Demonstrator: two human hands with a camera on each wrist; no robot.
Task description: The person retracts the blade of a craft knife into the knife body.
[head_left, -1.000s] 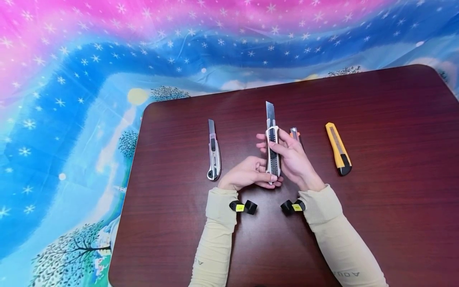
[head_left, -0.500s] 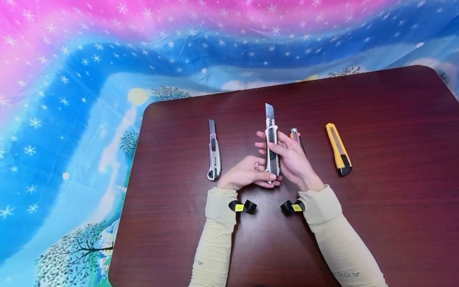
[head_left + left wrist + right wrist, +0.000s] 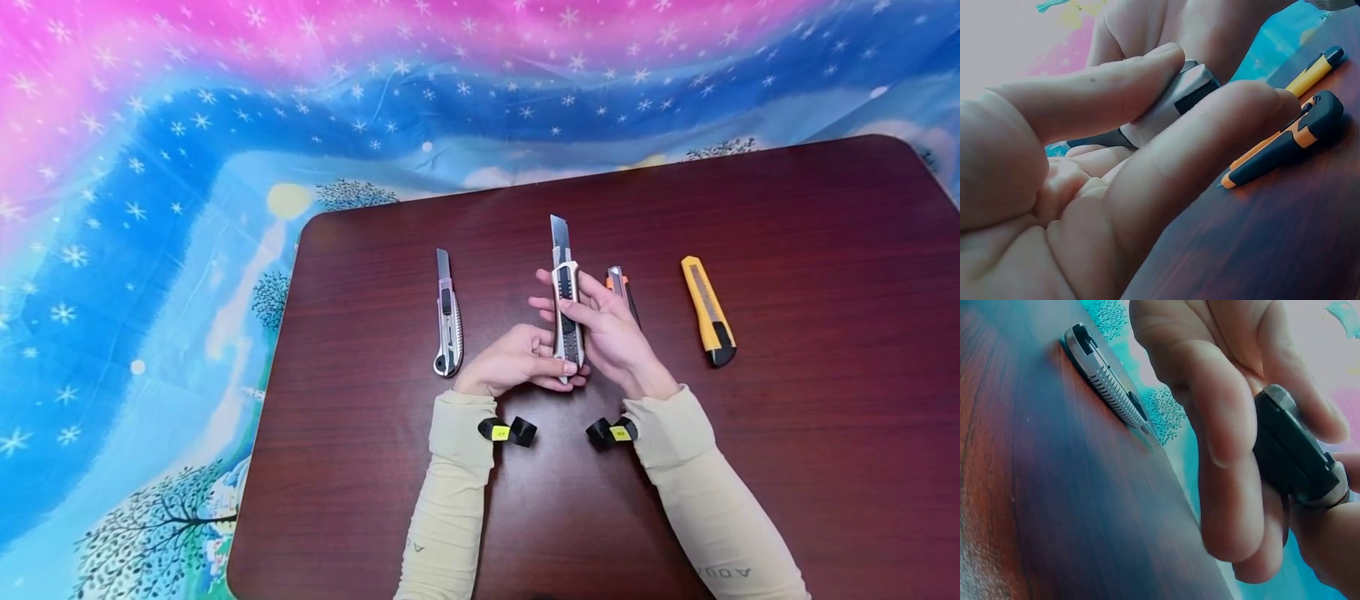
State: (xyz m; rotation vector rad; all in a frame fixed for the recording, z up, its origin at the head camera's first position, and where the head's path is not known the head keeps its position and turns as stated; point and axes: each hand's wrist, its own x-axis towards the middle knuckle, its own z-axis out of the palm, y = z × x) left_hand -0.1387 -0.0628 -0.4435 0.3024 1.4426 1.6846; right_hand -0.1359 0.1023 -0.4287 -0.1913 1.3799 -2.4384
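Observation:
A silver and black snap-off utility knife is held over the middle of the table, its wide blade extended and pointing away from me. My left hand pinches the butt end between thumb and fingers; the left wrist view shows the thumb pressed on the knife's end. From the right side, my right hand holds the handle, thumb across its front near the slider and fingers behind. In the right wrist view, fingers of both hands surround the black handle.
On the dark wood table lies a slim silver cutter, blade out, to the left. An orange and black cutter is partly hidden behind my right hand. Farther right lies a yellow cutter. A patterned cloth hangs behind.
The held knife's blade end has tilted slightly to the left and its handle has shifted a little left. Both hands keep their grip; the cutters on the table stay put.

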